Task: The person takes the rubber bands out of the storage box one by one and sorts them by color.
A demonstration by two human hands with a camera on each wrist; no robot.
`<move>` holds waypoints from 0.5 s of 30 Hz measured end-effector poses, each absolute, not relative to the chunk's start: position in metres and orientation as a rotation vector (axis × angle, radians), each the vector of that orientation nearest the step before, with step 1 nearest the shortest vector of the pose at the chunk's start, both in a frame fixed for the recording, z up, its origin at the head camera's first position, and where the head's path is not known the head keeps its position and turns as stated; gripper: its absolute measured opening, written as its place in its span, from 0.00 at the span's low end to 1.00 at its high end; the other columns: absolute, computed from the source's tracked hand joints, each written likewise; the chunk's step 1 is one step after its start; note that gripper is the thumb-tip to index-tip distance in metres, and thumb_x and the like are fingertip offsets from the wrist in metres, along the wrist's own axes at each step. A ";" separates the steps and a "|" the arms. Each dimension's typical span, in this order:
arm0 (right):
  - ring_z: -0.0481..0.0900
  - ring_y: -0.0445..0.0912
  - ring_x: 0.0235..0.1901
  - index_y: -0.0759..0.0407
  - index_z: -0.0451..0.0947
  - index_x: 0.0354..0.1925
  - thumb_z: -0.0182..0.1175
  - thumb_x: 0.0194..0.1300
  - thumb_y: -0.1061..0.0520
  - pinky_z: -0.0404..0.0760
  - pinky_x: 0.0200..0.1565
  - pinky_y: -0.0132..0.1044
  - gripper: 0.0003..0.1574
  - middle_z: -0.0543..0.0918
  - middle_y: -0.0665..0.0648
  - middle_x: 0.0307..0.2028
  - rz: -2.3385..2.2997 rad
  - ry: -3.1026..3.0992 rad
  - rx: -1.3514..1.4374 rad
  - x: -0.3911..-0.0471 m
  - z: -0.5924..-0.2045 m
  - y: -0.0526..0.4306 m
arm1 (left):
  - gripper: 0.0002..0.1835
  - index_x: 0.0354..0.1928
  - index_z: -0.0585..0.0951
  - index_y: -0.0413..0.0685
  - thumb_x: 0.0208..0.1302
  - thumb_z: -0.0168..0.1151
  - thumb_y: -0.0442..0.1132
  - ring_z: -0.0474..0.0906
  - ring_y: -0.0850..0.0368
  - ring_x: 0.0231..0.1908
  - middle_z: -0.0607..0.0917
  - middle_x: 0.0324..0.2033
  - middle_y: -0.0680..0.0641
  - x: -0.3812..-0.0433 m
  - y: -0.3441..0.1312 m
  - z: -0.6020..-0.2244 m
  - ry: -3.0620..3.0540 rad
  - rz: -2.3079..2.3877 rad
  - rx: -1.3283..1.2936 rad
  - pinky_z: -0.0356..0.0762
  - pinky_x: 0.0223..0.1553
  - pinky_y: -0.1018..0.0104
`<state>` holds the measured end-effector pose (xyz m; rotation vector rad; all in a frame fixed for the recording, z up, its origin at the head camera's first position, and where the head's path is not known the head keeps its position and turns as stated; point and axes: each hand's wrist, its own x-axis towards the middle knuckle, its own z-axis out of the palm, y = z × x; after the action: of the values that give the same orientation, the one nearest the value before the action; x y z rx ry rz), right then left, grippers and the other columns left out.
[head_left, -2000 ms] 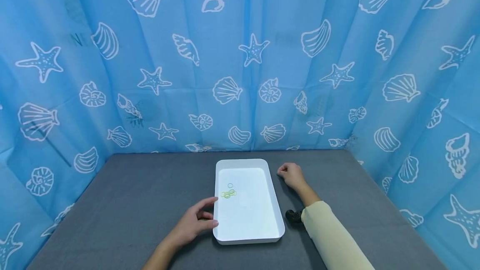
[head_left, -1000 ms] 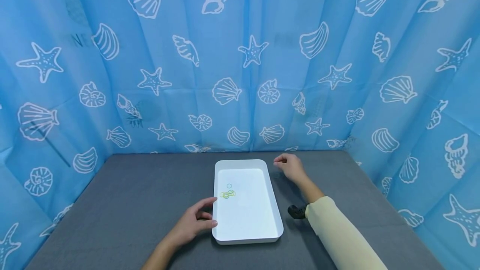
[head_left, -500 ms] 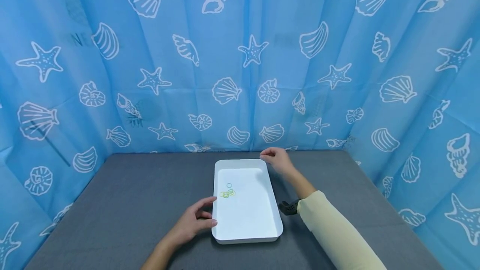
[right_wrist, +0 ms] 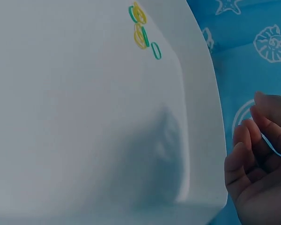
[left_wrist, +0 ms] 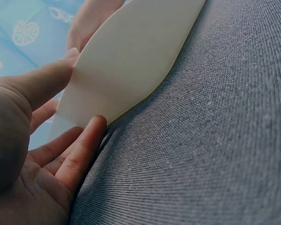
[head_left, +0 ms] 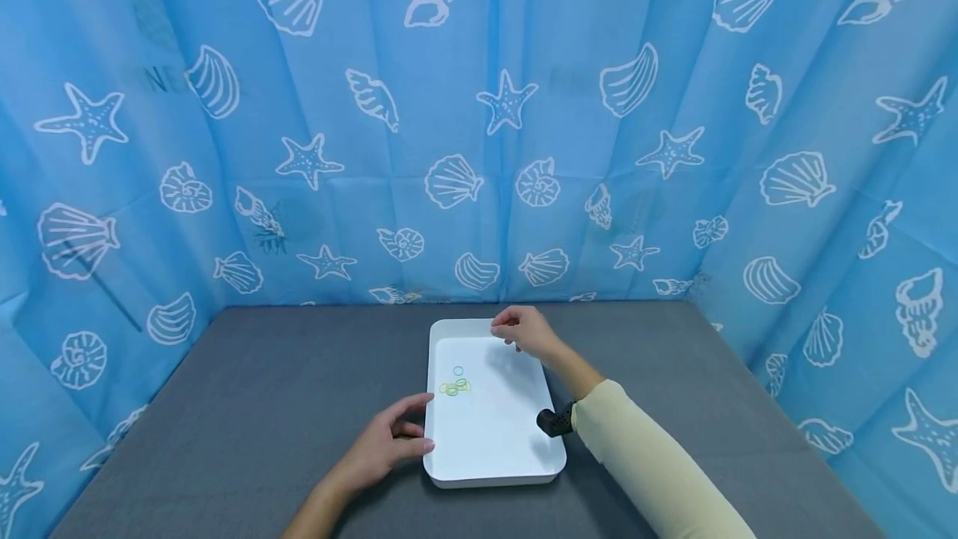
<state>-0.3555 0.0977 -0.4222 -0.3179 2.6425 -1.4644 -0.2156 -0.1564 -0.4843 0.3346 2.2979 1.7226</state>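
A white tray (head_left: 494, 431) lies on the grey cloth. Thin yellow and green rings (head_left: 454, 388), which look like rubber bands, lie clustered on its floor left of the middle. A single green ring (head_left: 458, 371) lies just beyond them. My left hand (head_left: 385, 443) touches the tray's left side. In the left wrist view its fingertips (left_wrist: 99, 123) rest against the outer wall and the thumb meets the rim. My right hand (head_left: 527, 331) hovers over the tray's far right corner. Its fingers are loosely curled, with nothing visible between them (right_wrist: 260, 154).
Grey cloth (head_left: 322, 389) covers the table around the tray. A blue curtain (head_left: 479, 123) with white shell and starfish prints hangs behind and at both sides. A black device (head_left: 555, 421) sits on my right wrist, above the tray's right edge.
From beside the tray's right edge, my right hand has moved away from me, then left over the far right corner. My left hand and the rings stay where they were.
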 end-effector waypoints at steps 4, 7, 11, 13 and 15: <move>0.74 0.52 0.30 0.55 0.76 0.33 0.58 0.55 0.55 0.72 0.25 0.40 0.06 0.77 0.53 0.29 -1.432 2.625 -0.298 -0.356 -0.425 0.090 | 0.35 0.59 0.64 0.61 0.47 0.65 0.47 0.72 0.53 0.39 0.66 0.54 0.45 -0.215 -0.157 -0.484 2.293 1.721 0.333 0.70 0.34 0.61; 0.74 0.50 0.29 0.54 0.76 0.32 0.59 0.55 0.55 0.72 0.26 0.38 0.06 0.77 0.53 0.29 -1.414 2.615 -0.280 -0.357 -0.427 0.086 | 0.34 0.59 0.64 0.61 0.47 0.65 0.46 0.72 0.53 0.39 0.66 0.54 0.45 -0.216 -0.157 -0.483 2.289 1.723 0.336 0.70 0.34 0.61; 0.74 0.49 0.29 0.55 0.75 0.34 0.60 0.54 0.54 0.72 0.27 0.39 0.08 0.76 0.53 0.29 -1.373 2.607 -0.297 -0.358 -0.433 0.082 | 0.34 0.59 0.64 0.60 0.47 0.64 0.47 0.72 0.53 0.39 0.66 0.53 0.45 -0.217 -0.157 -0.483 2.298 1.717 0.340 0.70 0.35 0.61; 0.74 0.50 0.28 0.56 0.75 0.35 0.60 0.53 0.54 0.73 0.27 0.39 0.10 0.76 0.54 0.29 -1.320 2.605 -0.319 -0.357 -0.436 0.080 | 0.34 0.59 0.64 0.60 0.47 0.64 0.47 0.72 0.53 0.39 0.67 0.53 0.45 -0.217 -0.157 -0.483 2.301 1.713 0.339 0.70 0.35 0.61; 0.74 0.50 0.27 0.57 0.75 0.37 0.61 0.53 0.54 0.72 0.25 0.38 0.12 0.75 0.55 0.28 -1.258 2.602 -0.346 -0.356 -0.441 0.078 | 0.34 0.59 0.64 0.59 0.47 0.65 0.47 0.72 0.53 0.39 0.67 0.53 0.45 -0.216 -0.157 -0.484 2.300 1.711 0.341 0.70 0.35 0.61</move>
<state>-0.3562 0.0780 -0.4409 -0.3465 2.6023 -1.2577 -0.2162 -0.1569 -0.4840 0.3408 2.3004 1.7107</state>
